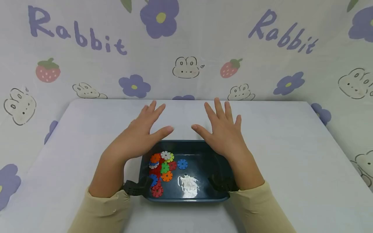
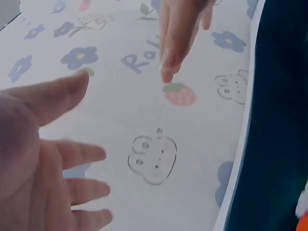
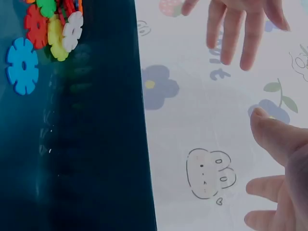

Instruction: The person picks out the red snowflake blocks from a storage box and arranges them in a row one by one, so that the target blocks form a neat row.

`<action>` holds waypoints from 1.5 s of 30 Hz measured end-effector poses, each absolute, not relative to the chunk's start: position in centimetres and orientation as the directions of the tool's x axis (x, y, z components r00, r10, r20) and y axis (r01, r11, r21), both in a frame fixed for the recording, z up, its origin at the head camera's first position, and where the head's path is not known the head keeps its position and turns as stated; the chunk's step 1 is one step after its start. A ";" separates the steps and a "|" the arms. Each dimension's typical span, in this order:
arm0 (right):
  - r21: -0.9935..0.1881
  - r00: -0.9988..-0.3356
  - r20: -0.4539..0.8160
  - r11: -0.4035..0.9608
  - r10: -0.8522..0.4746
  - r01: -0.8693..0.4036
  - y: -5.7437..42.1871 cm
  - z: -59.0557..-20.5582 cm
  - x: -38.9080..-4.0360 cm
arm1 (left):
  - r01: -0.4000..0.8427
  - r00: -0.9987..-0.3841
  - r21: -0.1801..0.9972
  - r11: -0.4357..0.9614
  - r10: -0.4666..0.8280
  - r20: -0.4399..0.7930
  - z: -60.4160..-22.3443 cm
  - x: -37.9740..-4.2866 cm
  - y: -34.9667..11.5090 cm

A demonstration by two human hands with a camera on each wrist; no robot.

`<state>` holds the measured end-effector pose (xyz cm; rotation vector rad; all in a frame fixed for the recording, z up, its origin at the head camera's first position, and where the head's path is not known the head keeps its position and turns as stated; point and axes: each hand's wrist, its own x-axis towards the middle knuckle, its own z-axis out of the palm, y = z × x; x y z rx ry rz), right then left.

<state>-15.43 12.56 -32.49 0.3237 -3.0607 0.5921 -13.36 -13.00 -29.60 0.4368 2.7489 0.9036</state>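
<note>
Both hands hover over the far part of a dark tray, fingers spread and holding nothing. The left hand (image 1: 140, 134) is above the tray's far left corner, the right hand (image 1: 222, 134) above its far right corner, thumbs pointing toward each other. Inside the dark blue-green tray (image 1: 201, 147), notched plastic discs in red, orange, green, yellow, white and blue lie heaped along the left side. One blue disc (image 1: 182, 164) lies a little apart to the right of the heap. In the right wrist view, the same blue disc (image 3: 23, 66) lies beside a yellow disc (image 3: 57, 39).
The tray stands on a white table (image 1: 291, 155). Behind and beside the table hangs a white cloth (image 1: 209, 38) printed with flowers, strawberries and rabbits. A black wrist strap mount (image 1: 137, 187) overlaps the tray's near left side.
</note>
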 end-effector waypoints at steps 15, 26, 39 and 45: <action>-0.614 -0.912 0.115 0.694 -0.395 -0.378 11.6 -32.0 -14.6 | 0.019 -0.889 0.890 0.456 0.416 -0.194 -35.9 -12.7 -19.5; -0.837 -0.754 0.033 0.394 -0.656 -0.380 9.0 -31.7 -13.7 | -0.074 -0.897 0.984 0.160 0.420 -0.136 -41.3 -13.1 -19.9; -0.758 -0.337 -0.354 0.478 -0.873 -0.443 3.3 -35.8 -16.7 | -0.079 -0.913 0.995 0.059 0.397 -0.096 -43.1 -12.6 -20.4; -0.627 -0.381 -0.337 0.507 -0.861 -0.591 2.1 -37.9 -16.5 | -0.071 -0.917 0.996 0.061 0.389 -0.090 -43.0 -12.8 -20.6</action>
